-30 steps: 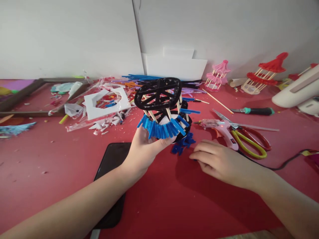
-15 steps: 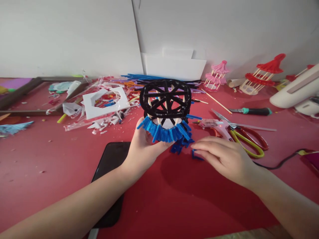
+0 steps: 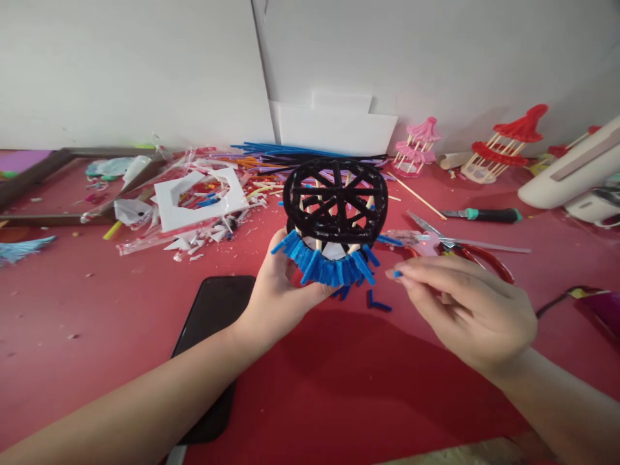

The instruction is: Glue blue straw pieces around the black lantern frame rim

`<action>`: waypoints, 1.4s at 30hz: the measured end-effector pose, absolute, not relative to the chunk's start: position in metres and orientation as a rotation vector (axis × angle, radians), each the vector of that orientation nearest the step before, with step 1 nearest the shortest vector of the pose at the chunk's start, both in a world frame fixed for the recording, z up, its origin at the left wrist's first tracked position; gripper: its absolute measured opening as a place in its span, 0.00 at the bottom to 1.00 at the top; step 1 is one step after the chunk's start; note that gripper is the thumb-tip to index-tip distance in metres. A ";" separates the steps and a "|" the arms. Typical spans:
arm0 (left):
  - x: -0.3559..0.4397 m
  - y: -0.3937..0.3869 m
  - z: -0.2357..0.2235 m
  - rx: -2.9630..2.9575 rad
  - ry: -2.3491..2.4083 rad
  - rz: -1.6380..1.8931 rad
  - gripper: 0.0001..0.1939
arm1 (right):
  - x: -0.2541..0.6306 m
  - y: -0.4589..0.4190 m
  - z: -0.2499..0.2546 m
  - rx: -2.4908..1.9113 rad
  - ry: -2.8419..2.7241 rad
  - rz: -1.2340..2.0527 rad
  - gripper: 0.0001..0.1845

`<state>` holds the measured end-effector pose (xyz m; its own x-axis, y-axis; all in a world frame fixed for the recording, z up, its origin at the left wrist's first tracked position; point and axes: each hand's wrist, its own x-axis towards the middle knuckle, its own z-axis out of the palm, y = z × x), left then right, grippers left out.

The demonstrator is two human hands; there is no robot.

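Observation:
My left hand (image 3: 281, 290) grips a small craft model (image 3: 335, 219) from below, above the red table (image 3: 97, 323). The model has a black wheel-shaped top, wooden stick posts and a fringe of short blue pieces round its lower ring. To the right of the fringe, my right hand (image 3: 467, 310) pinches a short blue piece (image 3: 397, 274) between thumb and fingertips. More loose blue pieces (image 3: 376, 302) lie on the table under the model.
A black phone (image 3: 213, 342) lies by my left forearm. A pink glue gun (image 3: 416, 240), scissors (image 3: 477, 255) and a knife (image 3: 487, 215) lie to the right. Plastic scraps, white foam (image 3: 194, 200) and coloured sticks (image 3: 290, 155) litter the back; pink (image 3: 419, 147) and red pagoda models (image 3: 508, 143) stand there.
My right hand rose from the table with a blue piece pinched in its fingertips. The left hand shifted the model slightly right and tilted its black top toward me.

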<state>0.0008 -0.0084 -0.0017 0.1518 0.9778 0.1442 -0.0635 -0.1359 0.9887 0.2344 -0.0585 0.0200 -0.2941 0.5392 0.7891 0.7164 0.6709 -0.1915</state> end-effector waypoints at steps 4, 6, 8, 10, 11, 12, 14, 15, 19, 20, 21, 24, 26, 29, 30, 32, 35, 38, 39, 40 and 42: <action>0.001 -0.009 -0.003 1.338 1.000 1.213 0.29 | 0.231 -0.061 0.025 -0.930 -2.045 -0.278 0.11; 0.001 -0.008 -0.004 1.328 0.970 1.225 0.33 | 0.230 -0.062 0.028 -0.941 -2.045 -0.332 0.14; 0.001 -0.008 -0.006 1.338 0.939 1.230 0.35 | 0.230 -0.062 0.030 -0.966 -2.043 -0.376 0.18; 0.001 -0.008 -0.007 1.366 0.917 1.222 0.35 | 0.230 -0.062 0.030 -0.990 -2.047 -0.429 0.21; 0.001 -0.008 -0.007 1.376 0.906 1.219 0.35 | 0.230 -0.062 0.031 -0.999 -2.051 -0.455 0.22; 0.001 -0.009 -0.007 1.383 0.895 1.214 0.36 | 0.230 -0.062 0.031 -1.007 -2.054 -0.479 0.22; 0.001 -0.009 -0.007 1.392 0.887 1.195 0.37 | 0.229 -0.061 0.031 -1.018 -2.052 -0.517 0.24; 0.001 -0.009 -0.007 1.397 0.893 1.185 0.37 | 0.229 -0.061 0.031 -1.021 -2.044 -0.531 0.24; 0.000 -0.009 -0.008 1.422 0.913 1.164 0.37 | 0.228 -0.061 0.031 -1.026 -2.024 -0.553 0.24; 0.000 -0.009 -0.008 1.424 0.906 1.166 0.37 | 0.228 -0.061 0.031 -1.023 -2.021 -0.558 0.23; 0.000 -0.010 -0.008 1.423 0.901 1.168 0.38 | 0.228 -0.061 0.031 -1.025 -2.019 -0.563 0.23; 0.001 -0.010 -0.007 1.407 0.895 1.168 0.39 | 0.228 -0.060 0.031 -1.036 -2.006 -0.595 0.21; 0.001 -0.011 -0.006 1.413 0.895 1.166 0.39 | 0.227 -0.061 0.030 -1.034 -2.005 -0.616 0.19; 0.001 -0.011 -0.006 1.428 0.898 1.179 0.38 | 0.227 -0.063 0.029 -1.060 -2.032 -0.596 0.19; 0.001 -0.010 -0.006 1.421 0.898 1.180 0.38 | 0.228 -0.063 0.029 -1.068 -2.042 -0.590 0.19; 0.001 -0.010 -0.005 1.398 0.891 1.179 0.39 | 0.230 -0.064 0.028 -1.077 -2.059 -0.596 0.21; 0.002 -0.010 -0.001 1.328 0.889 1.160 0.36 | 0.234 -0.063 0.025 -1.072 -2.045 -0.651 0.26; 0.003 -0.011 0.004 1.277 0.885 1.147 0.31 | 0.236 -0.059 0.021 -1.115 -1.961 -0.649 0.28; 0.004 -0.012 0.005 1.274 0.875 1.144 0.30 | 0.237 -0.057 0.019 -1.136 -1.926 -0.641 0.28; 0.004 -0.013 0.004 1.269 0.866 1.139 0.30 | 0.237 -0.055 0.018 -1.148 -1.896 -0.640 0.27; 0.003 -0.014 0.001 1.259 0.855 1.124 0.33 | 0.237 -0.053 0.016 -1.137 -1.866 -0.647 0.25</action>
